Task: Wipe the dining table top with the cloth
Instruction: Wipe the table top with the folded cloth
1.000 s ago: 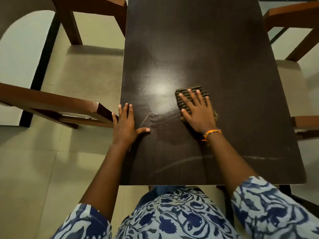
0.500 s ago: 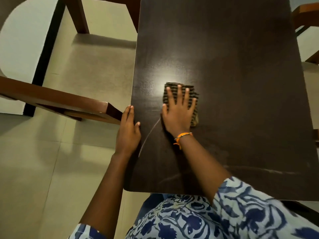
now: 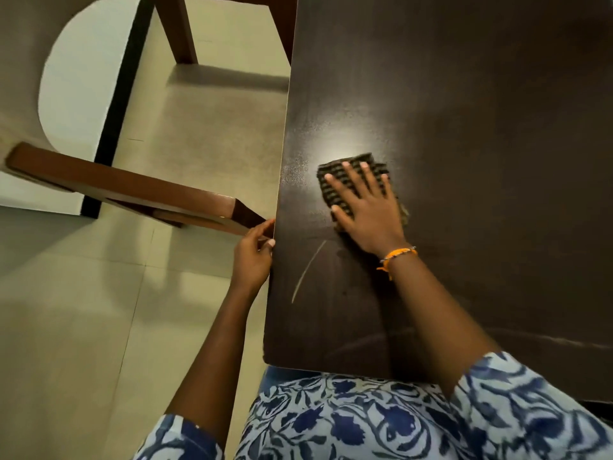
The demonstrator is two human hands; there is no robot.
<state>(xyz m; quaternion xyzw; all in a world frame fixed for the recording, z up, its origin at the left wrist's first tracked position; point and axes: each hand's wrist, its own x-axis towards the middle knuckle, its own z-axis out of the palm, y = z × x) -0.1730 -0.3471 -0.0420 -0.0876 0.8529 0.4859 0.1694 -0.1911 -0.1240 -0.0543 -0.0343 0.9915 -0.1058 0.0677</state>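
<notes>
Since half a second ago our right hand (image 3: 368, 214), fingers spread flat, has pushed the dark ribbed cloth (image 3: 356, 184) leftward across the dark wooden table top (image 3: 481, 127); our left hand (image 3: 253, 257) pinches its left edge. Pale streaks lower down remain; most looks unwiped.

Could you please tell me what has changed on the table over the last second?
The right hand slid the dark checked cloth leftward toward the table's left edge. The left hand slipped off the top of the dark brown wooden table to its left edge. The right hand stays flat on the cloth.
</notes>
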